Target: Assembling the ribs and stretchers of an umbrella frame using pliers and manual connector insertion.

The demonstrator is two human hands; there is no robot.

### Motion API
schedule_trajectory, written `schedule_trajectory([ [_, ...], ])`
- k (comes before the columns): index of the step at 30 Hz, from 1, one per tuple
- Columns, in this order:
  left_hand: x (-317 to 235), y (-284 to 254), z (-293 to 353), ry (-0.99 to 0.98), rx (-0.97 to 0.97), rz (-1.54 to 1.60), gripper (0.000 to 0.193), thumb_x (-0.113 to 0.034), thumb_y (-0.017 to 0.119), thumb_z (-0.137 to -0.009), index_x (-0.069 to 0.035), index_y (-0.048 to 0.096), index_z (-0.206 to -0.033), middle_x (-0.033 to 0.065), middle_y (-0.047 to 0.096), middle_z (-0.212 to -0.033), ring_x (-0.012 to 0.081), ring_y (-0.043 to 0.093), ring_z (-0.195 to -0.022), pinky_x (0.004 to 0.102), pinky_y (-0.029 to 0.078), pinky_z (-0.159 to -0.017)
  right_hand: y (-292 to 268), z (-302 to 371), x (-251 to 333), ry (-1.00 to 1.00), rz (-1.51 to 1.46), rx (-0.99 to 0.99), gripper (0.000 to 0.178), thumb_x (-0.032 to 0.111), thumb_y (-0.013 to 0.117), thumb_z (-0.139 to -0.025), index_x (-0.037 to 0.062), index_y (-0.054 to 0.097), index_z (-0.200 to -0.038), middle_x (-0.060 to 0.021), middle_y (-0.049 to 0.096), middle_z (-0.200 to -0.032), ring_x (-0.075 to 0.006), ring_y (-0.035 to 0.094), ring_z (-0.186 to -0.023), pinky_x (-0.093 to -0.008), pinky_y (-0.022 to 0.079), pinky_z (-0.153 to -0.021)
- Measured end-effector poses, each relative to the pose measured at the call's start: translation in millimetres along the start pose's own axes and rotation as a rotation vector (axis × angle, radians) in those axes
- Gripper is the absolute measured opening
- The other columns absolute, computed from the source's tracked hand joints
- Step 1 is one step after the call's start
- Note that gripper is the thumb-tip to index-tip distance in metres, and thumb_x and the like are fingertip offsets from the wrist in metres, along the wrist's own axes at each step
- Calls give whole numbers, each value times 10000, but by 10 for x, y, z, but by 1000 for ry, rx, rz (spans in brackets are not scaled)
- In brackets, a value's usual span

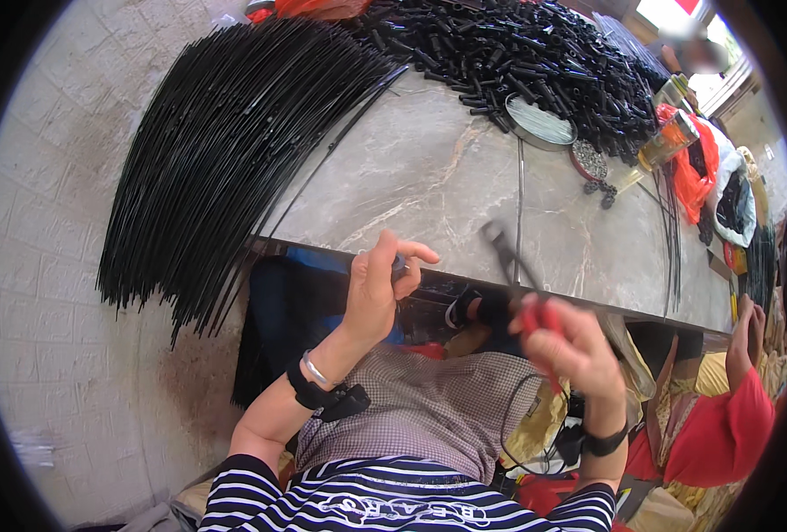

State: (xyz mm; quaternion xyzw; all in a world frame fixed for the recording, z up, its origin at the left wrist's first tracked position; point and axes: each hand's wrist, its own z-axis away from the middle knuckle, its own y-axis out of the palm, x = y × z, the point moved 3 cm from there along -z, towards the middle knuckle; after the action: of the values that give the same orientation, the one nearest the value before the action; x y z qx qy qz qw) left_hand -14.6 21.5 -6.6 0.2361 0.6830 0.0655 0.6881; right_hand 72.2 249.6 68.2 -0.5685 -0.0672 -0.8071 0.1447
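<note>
In the head view, the person's left hand [377, 288] is raised just off the near edge of the table [393, 191], fingers curled around a small dark piece [399, 265], mostly hidden, with one finger pointing out to the right. The right hand [575, 350] grips the red handles of a pair of pliers [505, 253], whose dark head points up and away over the tabletop; motion blur hides whether its jaws are parted. Pliers and piece are apart. Long black rods [242, 168] fan out at the left of the table, and short black tubes [535, 62] are heaped at the far side, beside a round tin [544, 144] of thin pale sticks.

The step in hand looks like work with pliers on the small piece. Bringing the two together would call for a steady left grip and fingertips kept clear of the jaws.
</note>
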Motion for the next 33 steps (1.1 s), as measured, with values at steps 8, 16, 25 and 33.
schedule_trajectory([
  [8, 2, 51, 51, -139, -55, 0, 597, -422, 365, -1001, 58, 689, -854, -9, 490, -555, 56, 411, -528, 221, 312, -522, 500, -41, -156, 97, -292, 333, 441, 133, 558, -960, -56, 449, -1343, -158, 626, -1191, -213, 635, -1055, -326, 502, -914],
  [16, -60, 16, 84, -174, -31, -18, 577, -391, 375, -970, 44, 706, -785, 57, 628, -644, 70, 480, -589, 223, 372, -565, 438, -108, -124, 176, -432, 407, 432, 132, 542, -966, -67, 437, -1334, -178, 637, -1126, -206, 653, -938, -314, 560, -771],
  [25, -50, 13, 122, -199, 39, -83, 535, -328, 368, -938, 19, 704, -708, 99, 669, -685, 97, 510, -603, 240, 392, -578, 495, -10, -154, 240, -383, 397, 285, 159, 472, -999, -52, 468, -1190, -69, 583, -823, -100, 561, -622, -232, 468, -481],
  [33, -80, 37, 138, -172, 46, -95, 541, -330, 373, -930, 48, 703, -727, 77, 625, -609, 99, 469, -564, 254, 366, -560, 530, 26, -125, 325, -306, 431, 276, 174, 461, -1005, -34, 462, -1186, -47, 585, -795, -94, 564, -597, -219, 462, -484],
])
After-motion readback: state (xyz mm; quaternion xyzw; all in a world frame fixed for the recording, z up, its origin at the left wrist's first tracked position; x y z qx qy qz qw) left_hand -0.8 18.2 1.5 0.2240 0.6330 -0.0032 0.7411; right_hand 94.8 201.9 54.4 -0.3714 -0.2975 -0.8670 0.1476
